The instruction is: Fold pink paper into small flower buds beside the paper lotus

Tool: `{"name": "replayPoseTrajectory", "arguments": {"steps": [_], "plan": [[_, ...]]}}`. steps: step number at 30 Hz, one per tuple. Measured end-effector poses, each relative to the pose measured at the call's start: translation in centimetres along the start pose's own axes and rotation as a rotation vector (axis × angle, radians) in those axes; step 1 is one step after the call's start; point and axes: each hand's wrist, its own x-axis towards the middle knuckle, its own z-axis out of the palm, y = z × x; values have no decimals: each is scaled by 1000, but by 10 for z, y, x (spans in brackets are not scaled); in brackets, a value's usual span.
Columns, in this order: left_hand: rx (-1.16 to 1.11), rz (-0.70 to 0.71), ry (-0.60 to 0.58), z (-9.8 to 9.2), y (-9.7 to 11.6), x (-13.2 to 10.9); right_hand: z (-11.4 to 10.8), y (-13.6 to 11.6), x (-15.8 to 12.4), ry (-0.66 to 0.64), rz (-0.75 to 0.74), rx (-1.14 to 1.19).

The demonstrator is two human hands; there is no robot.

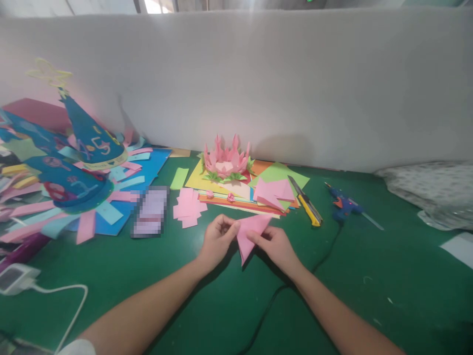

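Between my two hands is a piece of pink paper point(248, 244), folded into a triangle with one point hanging down. My left hand point(220, 240) pinches its left corner between thumb and fingers. On the other side my right hand point(277, 246) grips it, thumb on the front face and fingers behind. Just beyond lie small pink paper slips point(187, 208) in a loose stack and larger folded pink paper point(273, 193). A pink paper lotus point(227, 165) with green leaves stands behind them on coloured sheets.
A yellow utility knife point(309, 209) and a blue glue gun point(345, 204) lie to the right; the gun's black cord point(271, 305) crosses the green table point(369, 305). Blue paper cone hats point(92, 133) crowd the left, near a blurred rectangular item point(151, 212) and a white charger point(18, 278).
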Motion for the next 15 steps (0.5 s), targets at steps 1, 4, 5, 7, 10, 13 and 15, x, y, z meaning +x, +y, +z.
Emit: {"name": "replayPoseTrajectory", "arguments": {"steps": [1, 4, 5, 7, 10, 13, 15], "plan": [[-3, 26, 11, 0, 0, 0, 1, 0, 0, 7, 7, -6], [-14, 74, 6, 0, -1, 1, 1, 2, 0, 12, -8, -17], [-11, 82, 6, 0, -1, 2, 2, 3, 0, 13, -26, -8], [-8, 82, 17, 0, -2, 2, 2, 3, 0, 26, -53, 19], [19, 90, 8, -1, -2, 3, 1, 5, 0, 50, -54, 45], [166, 166, -111, -4, -1, 3, 1, 6, 0, 63, -68, 13], [265, 193, -195, -6, -1, 4, 0, 6, -1, 66, -99, -29]]}}
